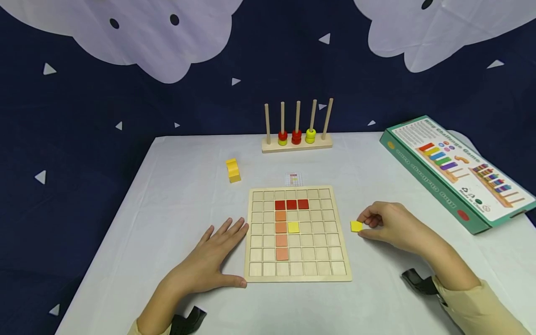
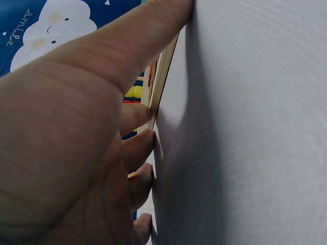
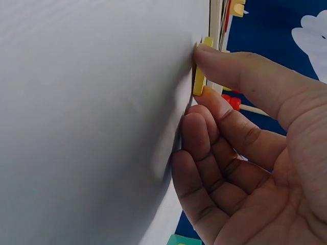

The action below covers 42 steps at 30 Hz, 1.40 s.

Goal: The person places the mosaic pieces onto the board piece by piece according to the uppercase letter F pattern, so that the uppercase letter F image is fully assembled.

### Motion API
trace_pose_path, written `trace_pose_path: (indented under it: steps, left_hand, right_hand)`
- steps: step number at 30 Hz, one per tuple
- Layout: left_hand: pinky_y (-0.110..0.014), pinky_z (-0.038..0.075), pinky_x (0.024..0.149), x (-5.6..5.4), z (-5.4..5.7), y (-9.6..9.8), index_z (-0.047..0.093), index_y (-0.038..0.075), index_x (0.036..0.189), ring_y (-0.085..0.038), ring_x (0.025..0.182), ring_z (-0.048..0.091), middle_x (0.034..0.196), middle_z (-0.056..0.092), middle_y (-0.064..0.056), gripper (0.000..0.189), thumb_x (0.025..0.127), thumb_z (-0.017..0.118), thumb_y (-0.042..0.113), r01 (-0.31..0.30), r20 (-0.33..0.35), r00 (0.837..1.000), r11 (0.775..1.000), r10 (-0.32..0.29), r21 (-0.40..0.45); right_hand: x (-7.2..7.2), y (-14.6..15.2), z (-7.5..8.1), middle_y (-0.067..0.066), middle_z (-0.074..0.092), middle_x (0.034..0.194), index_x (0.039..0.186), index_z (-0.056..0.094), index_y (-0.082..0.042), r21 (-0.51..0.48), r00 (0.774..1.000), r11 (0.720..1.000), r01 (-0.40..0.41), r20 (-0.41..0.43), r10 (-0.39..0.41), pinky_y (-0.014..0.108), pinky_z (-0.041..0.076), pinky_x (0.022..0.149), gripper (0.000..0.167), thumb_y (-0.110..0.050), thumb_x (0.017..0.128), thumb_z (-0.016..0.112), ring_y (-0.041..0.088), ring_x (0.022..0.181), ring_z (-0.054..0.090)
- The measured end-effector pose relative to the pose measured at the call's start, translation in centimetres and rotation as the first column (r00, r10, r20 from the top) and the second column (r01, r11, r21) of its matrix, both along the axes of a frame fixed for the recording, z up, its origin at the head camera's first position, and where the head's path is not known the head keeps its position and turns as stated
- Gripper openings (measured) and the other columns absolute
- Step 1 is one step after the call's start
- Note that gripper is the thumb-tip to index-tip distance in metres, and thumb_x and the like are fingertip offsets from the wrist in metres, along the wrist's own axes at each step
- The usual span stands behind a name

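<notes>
A square wooden grid board [image 1: 310, 275] lies in the middle of the table. Red tiles [image 1: 291, 204] form a short row near its top, with a column of orange tiles [image 1: 282, 240] below the leftmost one. One yellow tile [image 1: 293, 227] sits in a cell beside that column. My left hand [image 1: 205, 263] lies spread at the board's left edge, thumb and fingertips touching it. To the right of the board, my right hand [image 1: 395, 227] pinches another yellow tile [image 3: 200, 76] between thumb and index finger, close to the tabletop.
A small printed pattern card [image 1: 293, 179] lies just behind the board. Farther back stands a peg rack [image 1: 297, 145] with red and yellow-green rings. A yellow wavy block [image 1: 233, 170] is at the back left, and a green game box [image 1: 456, 172] at the right.
</notes>
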<state>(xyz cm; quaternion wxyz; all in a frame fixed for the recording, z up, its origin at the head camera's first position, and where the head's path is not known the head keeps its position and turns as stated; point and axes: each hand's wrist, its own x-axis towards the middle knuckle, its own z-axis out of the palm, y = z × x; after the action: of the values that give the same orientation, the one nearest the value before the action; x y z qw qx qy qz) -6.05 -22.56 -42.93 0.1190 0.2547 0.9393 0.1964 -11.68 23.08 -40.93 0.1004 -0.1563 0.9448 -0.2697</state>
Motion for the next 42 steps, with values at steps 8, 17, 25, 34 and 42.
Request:
trace_pose_path:
  steps: [8,17,25,34,42]
  left_hand:
    - [-0.075,0.019,0.128,-0.1,0.0,0.1,0.028,0.02,0.172,-0.036,0.167,0.022,0.179,0.028,-0.002,0.123,0.076,0.085,0.071,0.006,-0.005,1.0,1.0,-0.006,0.001]
    - [-0.075,0.019,0.128,0.0,0.1,-0.1,0.028,0.02,0.172,-0.036,0.168,0.022,0.179,0.027,-0.002,0.123,0.076,0.086,0.071,-0.006,0.006,1.0,1.0,0.006,-0.005]
    - [-0.075,0.019,0.128,-0.1,-0.1,-0.1,0.027,0.021,0.172,-0.036,0.168,0.021,0.179,0.027,-0.001,0.123,0.076,0.084,0.073,0.003,-0.001,1.0,1.0,-0.003,-0.008]
    - [-0.075,0.019,0.128,-0.1,-0.1,0.0,0.027,0.021,0.172,-0.036,0.168,0.021,0.179,0.027,-0.002,0.123,0.076,0.085,0.072,0.002,0.007,1.0,1.0,-0.002,-0.007]
    - [-0.075,0.019,0.128,0.0,-0.1,0.0,0.028,0.021,0.172,-0.036,0.168,0.021,0.179,0.027,-0.002,0.123,0.076,0.085,0.072,0.001,0.004,1.0,1.0,0.0,-0.009]
  right_hand:
    - [-0.3,-0.4,0.6,-0.007,0.07,0.087,0.097,0.079,-0.013,-0.012,0.999,1.0,-0.009,-0.036,0.009,0.023,0.053,0.071,0.024,-0.019,0.08,0.095,0.006,0.08,0.06]
    - [-0.9,-2.4,1.4,-0.006,0.071,0.092,0.1,0.079,-0.013,-0.05,0.998,0.997,-0.052,-0.028,0.051,0.025,0.055,0.073,0.025,-0.022,0.082,0.095,0.009,0.084,0.061]
    - [-1.1,-4.5,1.7,-0.004,0.072,0.093,0.1,0.079,-0.012,-0.062,0.994,0.992,-0.107,-0.031,0.105,0.028,0.057,0.076,0.024,-0.019,0.082,0.094,0.011,0.085,0.062]
    - [-1.4,-6.5,1.5,-0.004,0.071,0.091,0.1,0.077,-0.012,-0.068,0.983,0.981,-0.184,-0.028,0.182,0.026,0.057,0.076,0.023,-0.017,0.083,0.092,0.01,0.084,0.061]
    - [-1.5,-8.0,1.4,-0.004,0.066,0.086,0.097,0.077,-0.011,-0.062,0.974,0.973,-0.223,-0.048,0.221,0.023,0.05,0.071,0.022,-0.016,0.083,0.092,0.011,0.08,0.056]
